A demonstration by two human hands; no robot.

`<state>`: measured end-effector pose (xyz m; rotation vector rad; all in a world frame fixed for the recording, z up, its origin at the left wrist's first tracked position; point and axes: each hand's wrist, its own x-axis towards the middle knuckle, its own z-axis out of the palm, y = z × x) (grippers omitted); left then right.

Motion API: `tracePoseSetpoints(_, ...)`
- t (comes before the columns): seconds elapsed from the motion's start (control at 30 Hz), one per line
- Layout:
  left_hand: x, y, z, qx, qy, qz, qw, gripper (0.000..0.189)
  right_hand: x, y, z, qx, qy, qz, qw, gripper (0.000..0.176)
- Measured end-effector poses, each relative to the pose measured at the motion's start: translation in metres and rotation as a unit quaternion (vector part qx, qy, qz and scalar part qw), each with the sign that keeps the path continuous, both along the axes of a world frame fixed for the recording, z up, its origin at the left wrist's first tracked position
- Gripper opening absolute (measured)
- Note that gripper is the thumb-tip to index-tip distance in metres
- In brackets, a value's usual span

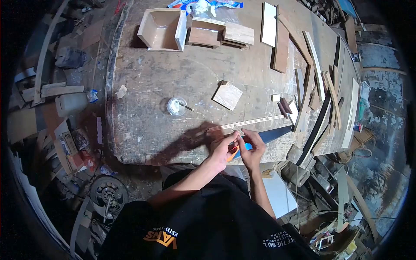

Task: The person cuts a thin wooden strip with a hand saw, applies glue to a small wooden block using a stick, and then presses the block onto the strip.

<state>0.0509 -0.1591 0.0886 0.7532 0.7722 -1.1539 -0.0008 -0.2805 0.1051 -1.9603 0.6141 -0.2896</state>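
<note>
My left hand (220, 154) and my right hand (253, 150) meet above the table's front edge, fingers closed in a pinch. Between the fingertips is a small pale piece (236, 128), too small to name. Under my hands lies a handsaw with a dark blade (274, 134) and an orange and blue handle (234, 152). Thin wooden strips (249, 122) lie just beyond my fingers. Farther off are a square wooden block (228, 95) and a small clear tub of white paste (176, 106) with a stick in it.
An open wooden box (162, 31) and two small wooden pieces (238, 34) stand at the far side of the worn table (143, 130). Boards and long strips (315, 65) crowd the right. A wheel (109, 193) and scrap wood litter the floor.
</note>
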Motion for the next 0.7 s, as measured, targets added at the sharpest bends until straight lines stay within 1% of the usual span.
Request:
tracePoseSetpoints(0.03, 0.004, -0.003, 0.006, -0.001, -0.008, -0.002, 1.0, 0.032, 0.003, -0.007, -0.002, 0.002, 0.001, -0.008, 1.0, 0.025)
tracePoseSetpoints(0.07, 0.008, -0.003, 0.008, 0.021, -0.01, -0.033, 0.999, 0.036, 0.007, -0.015, -0.003, -0.049, -0.003, -0.007, 0.999, 0.022)
tracePoseSetpoints(0.17, 0.003, 0.001, -0.028, 0.091, -0.076, -0.032, 0.992, 0.039, 0.018, -0.04, -0.015, -0.029, 0.013, -0.036, 0.999, 0.022)
tracePoseSetpoints(0.2, 0.013, 0.006, -0.028, 0.121, -0.101, -0.035, 0.987, 0.035, 0.027, -0.046, -0.016, -0.035, 0.014, -0.035, 0.999, 0.021)
tracePoseSetpoints(0.23, 0.013, 0.009, -0.048, 0.125, -0.178, 0.015, 0.976, 0.029, 0.037, -0.051, -0.017, -0.04, 0.014, -0.026, 0.999, 0.021)
tracePoseSetpoints(0.27, 0.013, 0.013, -0.072, 0.165, -0.275, 0.006, 0.947, 0.026, 0.046, -0.054, -0.018, -0.043, 0.015, -0.015, 0.999, 0.021)
tracePoseSetpoints(0.3, 0.018, 0.016, -0.09, 0.203, -0.37, -0.005, 0.907, 0.024, 0.056, -0.056, -0.022, -0.047, 0.016, -0.005, 0.999, 0.021)
tracePoseSetpoints(0.37, 0.041, 0.022, -0.084, 0.267, -0.459, -0.071, 0.844, 0.023, 0.074, -0.054, -0.032, -0.073, 0.034, 0.043, 0.996, 0.022)
tracePoseSetpoints(0.4, 0.046, 0.023, -0.095, 0.289, -0.484, -0.067, 0.823, 0.021, 0.084, -0.05, -0.035, -0.093, 0.044, 0.072, 0.992, 0.022)
tracePoseSetpoints(0.43, 0.05, 0.026, -0.104, 0.309, -0.521, -0.079, 0.792, 0.02, 0.093, -0.046, -0.039, -0.113, 0.054, 0.102, 0.987, 0.023)
tracePoseSetpoints(0.5, 0.057, 0.032, -0.119, 0.345, -0.592, -0.103, 0.721, 0.017, 0.104, -0.034, -0.055, -0.137, 0.067, 0.132, 0.979, 0.024)
tracePoseSetpoints(0.53, 0.059, 0.035, -0.125, 0.349, -0.614, -0.102, 0.7, 0.015, 0.109, -0.029, -0.063, -0.152, 0.075, 0.147, 0.974, 0.025)
tracePoseSetpoints(0.63, 0.058, 0.052, -0.146, 0.356, -0.612, -0.167, 0.686, 0.018, 0.117, -0.017, -0.084, -0.187, 0.097, 0.169, 0.963, 0.025)
tracePoseSetpoints(0.67, 0.054, 0.056, -0.154, 0.372, -0.629, -0.177, 0.66, 0.016, 0.119, -0.014, -0.09, -0.198, 0.109, 0.172, 0.959, 0.025)
tracePoseSetpoints(0.7, 0.058, 0.059, -0.151, 0.365, -0.654, -0.168, 0.641, 0.016, 0.122, -0.011, -0.093, -0.209, 0.12, 0.175, 0.955, 0.025)
